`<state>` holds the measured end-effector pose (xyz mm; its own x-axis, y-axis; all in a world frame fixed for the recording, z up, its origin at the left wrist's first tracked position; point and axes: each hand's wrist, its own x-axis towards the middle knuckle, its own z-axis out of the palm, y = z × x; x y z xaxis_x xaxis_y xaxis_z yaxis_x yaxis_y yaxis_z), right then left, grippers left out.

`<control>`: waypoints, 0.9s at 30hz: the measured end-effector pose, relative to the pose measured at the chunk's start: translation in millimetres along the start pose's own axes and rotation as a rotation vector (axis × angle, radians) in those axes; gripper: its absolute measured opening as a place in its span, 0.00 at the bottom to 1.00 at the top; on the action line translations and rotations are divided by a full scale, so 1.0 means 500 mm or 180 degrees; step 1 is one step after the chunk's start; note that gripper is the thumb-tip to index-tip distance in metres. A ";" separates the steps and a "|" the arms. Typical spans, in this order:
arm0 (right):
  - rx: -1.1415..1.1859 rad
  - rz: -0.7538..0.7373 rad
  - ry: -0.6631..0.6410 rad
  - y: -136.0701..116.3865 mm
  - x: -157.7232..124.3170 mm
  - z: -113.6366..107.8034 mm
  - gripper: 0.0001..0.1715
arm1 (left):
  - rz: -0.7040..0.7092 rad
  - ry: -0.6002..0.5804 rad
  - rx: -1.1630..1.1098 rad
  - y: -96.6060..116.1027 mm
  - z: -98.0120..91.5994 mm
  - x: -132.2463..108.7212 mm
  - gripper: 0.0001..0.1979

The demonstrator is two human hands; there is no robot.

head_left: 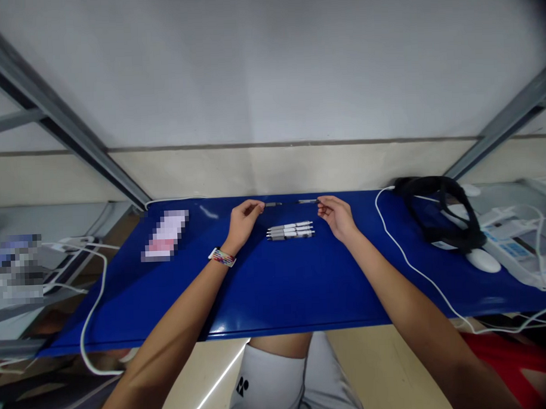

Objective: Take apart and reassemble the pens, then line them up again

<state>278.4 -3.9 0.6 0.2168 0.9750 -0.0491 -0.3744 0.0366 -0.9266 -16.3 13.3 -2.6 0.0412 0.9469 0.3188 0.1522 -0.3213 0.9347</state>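
Observation:
My left hand (245, 222) pinches one end of a short grey pen part (273, 204), which points to the right. Opposite it, the fingertips of my right hand (337, 219) close on a slim dark-and-white pen part (306, 201) pointing left. A small gap of blue surface separates the two parts. Just below them, several white pens (296, 230) with grey grips lie side by side, grips to the left. Neither hand touches these pens. A multicoloured woven band (222, 257) circles my left wrist.
The blue table (294, 287) ends at a pale wall. At left lies a blurred pink-and-white item (165, 235). A black strapped headset (448, 216), a white rounded device (483, 260) and a white cable (404, 256) occupy the right. Grey metal posts (77, 116) frame the sides.

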 end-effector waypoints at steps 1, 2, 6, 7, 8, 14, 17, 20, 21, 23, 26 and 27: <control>-0.0010 -0.0013 0.0010 0.000 0.000 0.000 0.13 | -0.0005 -0.0003 0.0002 0.001 0.000 0.000 0.17; -0.0014 -0.0020 0.0016 0.001 0.000 0.000 0.14 | -0.0004 -0.0005 0.0001 0.002 0.000 0.000 0.17; -0.0018 -0.0017 0.0014 0.001 0.000 -0.001 0.13 | 0.0012 0.0015 0.0055 0.004 0.000 0.000 0.18; -0.0031 -0.0019 0.0007 0.001 0.001 -0.001 0.13 | 0.0013 0.0018 0.0082 0.004 0.000 0.000 0.18; -0.0048 -0.0023 0.0002 0.000 0.001 -0.001 0.13 | 0.0016 0.0024 0.0103 0.004 0.000 -0.001 0.18; -0.0056 -0.0027 0.0027 -0.001 0.000 0.000 0.12 | 0.0006 0.0031 0.0114 0.004 0.000 -0.002 0.18; -0.0059 -0.0033 0.0013 -0.002 -0.001 0.000 0.12 | 0.0011 0.0032 0.0105 0.006 0.000 -0.003 0.18; -0.0087 -0.0058 0.0014 -0.002 -0.002 0.000 0.11 | -0.0003 0.0035 0.0110 0.006 0.000 -0.003 0.19; -0.0096 -0.0064 0.0013 -0.002 -0.002 0.000 0.12 | -0.0003 0.0034 0.0106 0.006 0.000 -0.002 0.20; -0.0116 -0.0070 0.0005 -0.002 -0.001 -0.001 0.12 | 0.0009 0.0029 0.0099 0.005 0.000 -0.002 0.20; -0.0149 -0.0084 -0.0006 -0.001 0.000 -0.001 0.13 | 0.0038 0.0031 0.0105 0.002 -0.001 -0.001 0.20; -0.0151 -0.0084 -0.0006 -0.002 0.000 0.000 0.13 | 0.0050 0.0035 0.0113 0.001 -0.002 -0.001 0.19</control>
<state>278.9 -3.9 1.2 0.2243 0.9742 -0.0237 -0.3253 0.0520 -0.9442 -17.0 12.8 -1.9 0.0329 0.9416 0.3352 0.1866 -0.3352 0.9235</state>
